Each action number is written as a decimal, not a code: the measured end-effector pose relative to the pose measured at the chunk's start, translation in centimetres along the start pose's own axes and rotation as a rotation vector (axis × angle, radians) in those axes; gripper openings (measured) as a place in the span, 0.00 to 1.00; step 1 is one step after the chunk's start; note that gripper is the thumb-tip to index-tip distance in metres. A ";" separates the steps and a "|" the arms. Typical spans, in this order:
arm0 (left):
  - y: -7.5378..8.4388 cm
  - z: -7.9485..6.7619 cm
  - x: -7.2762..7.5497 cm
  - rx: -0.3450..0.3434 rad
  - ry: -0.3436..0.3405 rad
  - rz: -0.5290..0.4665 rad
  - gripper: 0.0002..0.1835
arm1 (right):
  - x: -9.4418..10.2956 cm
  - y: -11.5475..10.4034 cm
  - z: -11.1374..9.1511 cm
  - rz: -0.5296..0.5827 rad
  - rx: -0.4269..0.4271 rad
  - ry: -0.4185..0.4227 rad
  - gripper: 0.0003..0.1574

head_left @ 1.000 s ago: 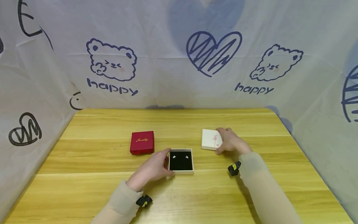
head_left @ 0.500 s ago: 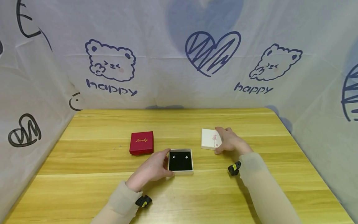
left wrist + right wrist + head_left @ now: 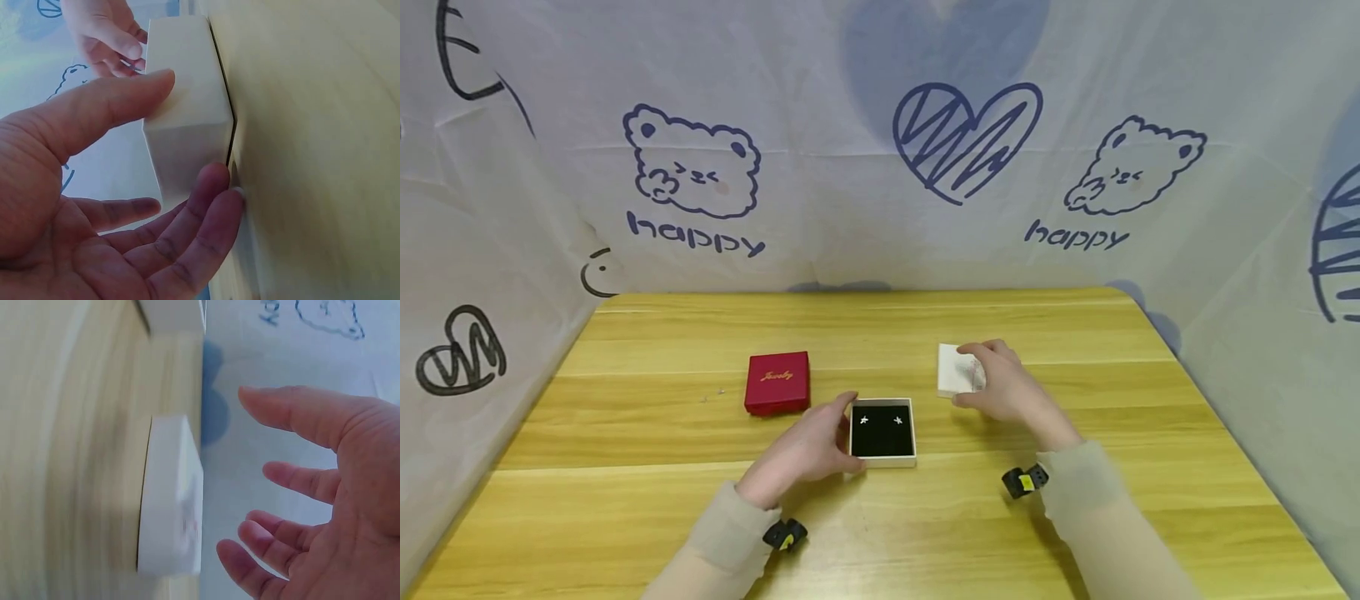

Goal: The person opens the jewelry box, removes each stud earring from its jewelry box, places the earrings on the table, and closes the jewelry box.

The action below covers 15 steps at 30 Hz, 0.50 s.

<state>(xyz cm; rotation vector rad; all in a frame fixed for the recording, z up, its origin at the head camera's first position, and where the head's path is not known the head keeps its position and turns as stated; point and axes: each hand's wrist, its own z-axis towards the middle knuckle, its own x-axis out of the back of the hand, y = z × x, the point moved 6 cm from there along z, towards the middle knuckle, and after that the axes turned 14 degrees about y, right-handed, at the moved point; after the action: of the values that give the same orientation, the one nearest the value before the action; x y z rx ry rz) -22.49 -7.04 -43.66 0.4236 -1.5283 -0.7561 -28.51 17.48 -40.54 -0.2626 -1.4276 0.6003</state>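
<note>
My left hand (image 3: pixel 808 443) grips the left side of an open white jewelry box (image 3: pixel 883 462), thumb on its near wall and fingers curled around the corner. A black pad (image 3: pixel 883 437) lines this box and bears two small star-like stud earrings (image 3: pixel 898 421). Farther right, a white lid (image 3: pixel 951 373) with a pink flower print lies on the table. Over its right part hovers my right hand (image 3: pixel 1007 387), its relaxed fingers spread. In the right wrist view a gap shows between these fingers (image 3: pixel 300 481) and the lid's surface.
A closed red jewelry box (image 3: pixel 777 382) with gold lettering stands at the left, behind my left hand. Beside it lie two tiny shiny bits (image 3: pixel 722 391). A printed white cloth (image 3: pixel 820 208) hangs behind the wooden table (image 3: pixel 865 542) and along its sides.
My right hand has let go of the white lid's right side and shifted left over it. The left hand stays on the open box.
</note>
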 end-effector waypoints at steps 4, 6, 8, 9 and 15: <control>-0.1 0.2 0.0 -0.010 -0.011 -0.011 0.53 | -0.7 -1.6 -0.8 0.054 0.053 -0.007 0.41; -0.2 0.3 -0.1 -0.023 -0.017 -0.018 0.52 | -1.0 -2.3 -1.1 0.078 0.079 -0.015 0.38; -0.3 0.4 -0.1 -0.032 -0.017 -0.028 0.52 | -1.4 -3.0 -1.4 0.103 0.101 -0.027 0.35; -0.4 0.5 0.0 -0.040 -0.017 -0.033 0.52 | -1.6 -3.4 -1.5 0.115 0.111 -0.033 0.34; -0.8 0.6 0.1 -0.035 -0.036 -0.074 0.51 | -3.3 -5.3 -1.9 0.160 0.150 -0.081 0.28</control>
<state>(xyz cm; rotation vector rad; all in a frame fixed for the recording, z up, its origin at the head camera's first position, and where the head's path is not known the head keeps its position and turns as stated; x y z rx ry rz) -23.18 -7.57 -44.07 0.4442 -1.5379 -0.8507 -25.56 11.73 -40.88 -0.2364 -1.4398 0.8534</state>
